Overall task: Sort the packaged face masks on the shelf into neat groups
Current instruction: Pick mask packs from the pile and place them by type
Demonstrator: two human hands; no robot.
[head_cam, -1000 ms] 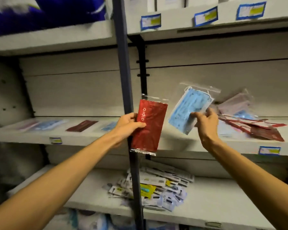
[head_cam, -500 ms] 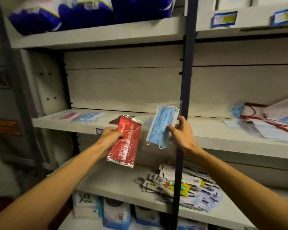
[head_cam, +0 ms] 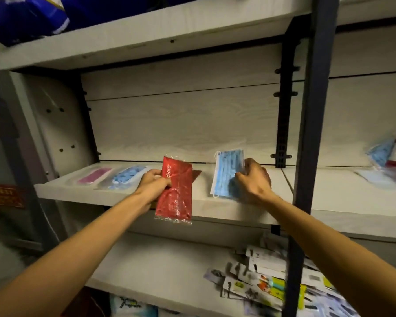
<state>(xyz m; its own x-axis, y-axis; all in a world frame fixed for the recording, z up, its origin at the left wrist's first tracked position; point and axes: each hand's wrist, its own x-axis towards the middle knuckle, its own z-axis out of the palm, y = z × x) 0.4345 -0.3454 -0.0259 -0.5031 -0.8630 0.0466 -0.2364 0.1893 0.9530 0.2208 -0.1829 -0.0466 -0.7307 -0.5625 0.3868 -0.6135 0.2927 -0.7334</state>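
My left hand (head_cam: 153, 183) grips a red packaged mask (head_cam: 175, 192) by its left edge, held upright in front of the middle shelf (head_cam: 249, 210). My right hand (head_cam: 254, 180) holds a blue packaged mask (head_cam: 226, 173) low over the shelf board, just right of the red one. A dark red pack (head_cam: 197, 173) peeks out behind the red mask. On the shelf's left end lie a pink packaged mask (head_cam: 94, 178) and another blue packaged mask (head_cam: 127, 178), side by side. A loose pile of mixed masks (head_cam: 386, 156) sits at the far right.
A dark metal upright (head_cam: 306, 133) stands in front of the shelves right of my right arm. The lower shelf holds a heap of small carded packs (head_cam: 268, 282). Blue bags (head_cam: 25, 14) rest on the top shelf. More packages stand below.
The view has swung left, away from the mixed pile. Both hands have carried their masks to the left bay and lowered them toward the shelf board.
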